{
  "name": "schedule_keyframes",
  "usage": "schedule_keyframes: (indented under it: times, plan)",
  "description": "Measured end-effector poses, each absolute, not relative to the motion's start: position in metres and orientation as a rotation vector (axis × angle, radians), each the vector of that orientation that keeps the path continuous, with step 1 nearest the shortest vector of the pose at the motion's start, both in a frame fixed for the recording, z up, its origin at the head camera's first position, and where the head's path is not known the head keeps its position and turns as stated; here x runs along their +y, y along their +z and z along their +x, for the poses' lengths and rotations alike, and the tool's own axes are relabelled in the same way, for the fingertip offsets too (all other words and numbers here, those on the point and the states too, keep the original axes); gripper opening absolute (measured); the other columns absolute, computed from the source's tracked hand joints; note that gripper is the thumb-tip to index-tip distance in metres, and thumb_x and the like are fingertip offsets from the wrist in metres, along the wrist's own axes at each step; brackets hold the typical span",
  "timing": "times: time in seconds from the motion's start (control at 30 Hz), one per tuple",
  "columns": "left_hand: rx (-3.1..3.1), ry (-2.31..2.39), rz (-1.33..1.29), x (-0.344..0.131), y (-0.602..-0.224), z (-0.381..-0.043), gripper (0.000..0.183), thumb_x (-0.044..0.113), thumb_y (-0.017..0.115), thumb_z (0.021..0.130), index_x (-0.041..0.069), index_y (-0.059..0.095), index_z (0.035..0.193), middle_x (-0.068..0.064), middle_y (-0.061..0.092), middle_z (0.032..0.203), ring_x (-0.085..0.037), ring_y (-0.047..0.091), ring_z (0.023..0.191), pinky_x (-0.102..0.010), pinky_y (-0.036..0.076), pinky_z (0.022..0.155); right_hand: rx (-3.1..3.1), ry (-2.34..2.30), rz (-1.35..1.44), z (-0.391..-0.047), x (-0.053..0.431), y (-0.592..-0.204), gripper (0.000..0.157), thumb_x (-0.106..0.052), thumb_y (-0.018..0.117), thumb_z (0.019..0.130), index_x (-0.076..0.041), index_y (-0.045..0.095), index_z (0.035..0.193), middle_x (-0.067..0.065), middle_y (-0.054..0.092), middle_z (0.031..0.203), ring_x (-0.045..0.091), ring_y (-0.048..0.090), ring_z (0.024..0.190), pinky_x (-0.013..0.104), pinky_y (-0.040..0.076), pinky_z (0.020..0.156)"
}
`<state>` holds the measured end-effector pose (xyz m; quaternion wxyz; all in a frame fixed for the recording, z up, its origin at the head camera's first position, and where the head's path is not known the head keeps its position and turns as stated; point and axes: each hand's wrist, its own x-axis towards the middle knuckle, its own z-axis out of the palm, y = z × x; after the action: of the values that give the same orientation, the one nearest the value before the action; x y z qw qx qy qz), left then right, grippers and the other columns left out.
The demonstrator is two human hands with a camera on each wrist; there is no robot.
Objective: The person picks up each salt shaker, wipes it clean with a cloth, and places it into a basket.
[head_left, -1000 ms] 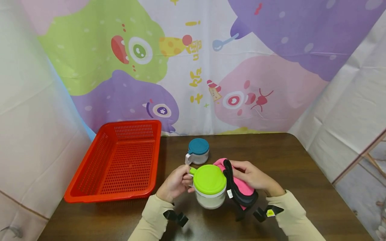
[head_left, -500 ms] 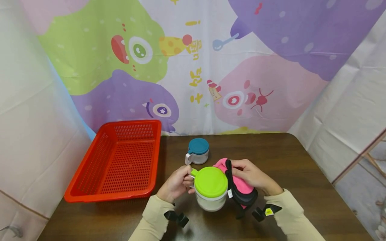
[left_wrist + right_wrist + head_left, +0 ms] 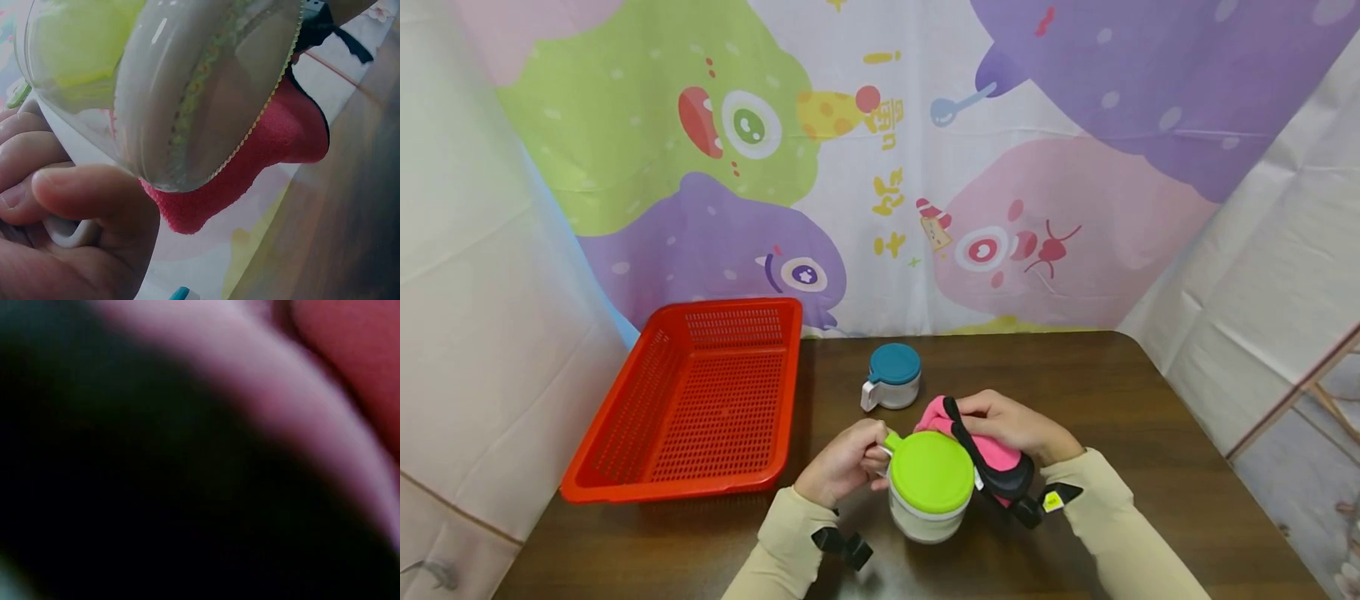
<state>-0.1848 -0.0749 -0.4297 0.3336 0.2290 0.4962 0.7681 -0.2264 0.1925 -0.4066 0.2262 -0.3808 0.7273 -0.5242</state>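
My left hand (image 3: 844, 460) grips the handle of a clear jar with a bright green lid (image 3: 932, 472), tilted a little above the table. In the left wrist view the jar's side (image 3: 206, 94) fills the top, and fingers curl through its white handle (image 3: 70, 232). My right hand (image 3: 1017, 427) holds a folded pink cloth with black edging (image 3: 996, 452) against the jar's right side. Pink cloth (image 3: 250, 162) shows behind the jar in the left wrist view. The right wrist view is blurred and mostly dark. A similar jar with a blue lid (image 3: 895, 371) stands behind.
A red plastic basket (image 3: 793, 392) with perforated walls stands at the left of the brown wooden table (image 3: 1135, 467). A printed cartoon curtain (image 3: 880, 317) hangs behind the table's far edge. Black wrist-camera mounts (image 3: 842, 546) sit on both sleeves.
The green-lidded jar has moved slightly toward me and right, with its lid tilted more to the right. My right hand and the cloth have shifted left, closer around the jar's side.
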Motion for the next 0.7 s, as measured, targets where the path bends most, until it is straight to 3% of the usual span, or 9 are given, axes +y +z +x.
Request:
schedule_keyframes:
  times: [0.23,0.4,0.57,0.7]
  plan:
    - [1.331,1.981,0.603,-0.071,-0.430,-0.184,0.033,0.009,0.032,0.087,0.017,0.030,0.055,0.006,0.025,0.051,-0.010,0.025,0.046,-0.021,0.035,0.047,1.937,-1.370,-1.111,-0.235,0.186,-0.406,0.028,-0.014,0.052,0.098,0.003,0.066,0.115,0.001,0.068,0.096,0.014,0.061,0.086,0.023,0.053,0.075]
    - [1.343,1.955,0.582,-0.069,-0.430,-0.182,0.034,0.010,0.033,0.087,0.018,0.030,0.054,0.008,0.026,0.051,-0.007,0.029,0.045,-0.020,0.036,0.047,1.850,-1.376,-1.069,-0.238,0.183,-0.410,0.030,-0.013,0.052,0.098,0.003,0.065,0.118,0.001,0.070,0.100,0.013,0.062,0.089,0.023,0.054,0.076]
    - [1.358,1.953,0.576,-0.067,-0.430,-0.181,0.035,0.010,0.033,0.087,0.017,0.030,0.053,0.007,0.026,0.051,-0.009,0.028,0.045,-0.020,0.038,0.047,1.777,-1.453,-0.995,-0.238,0.185,-0.416,0.030,-0.014,0.053,0.097,0.008,0.064,0.115,-0.001,0.070,0.094,0.011,0.062,0.083,0.019,0.054,0.069]
    - [1.361,1.960,0.569,-0.067,-0.430,-0.181,0.034,0.010,0.034,0.087,0.017,0.030,0.054,0.006,0.025,0.051,-0.009,0.026,0.045,-0.020,0.037,0.047,1.769,-1.508,-0.915,-0.235,0.186,-0.421,0.028,-0.016,0.055,0.096,0.004,0.066,0.113,-0.003,0.070,0.092,0.009,0.062,0.081,0.018,0.053,0.069]
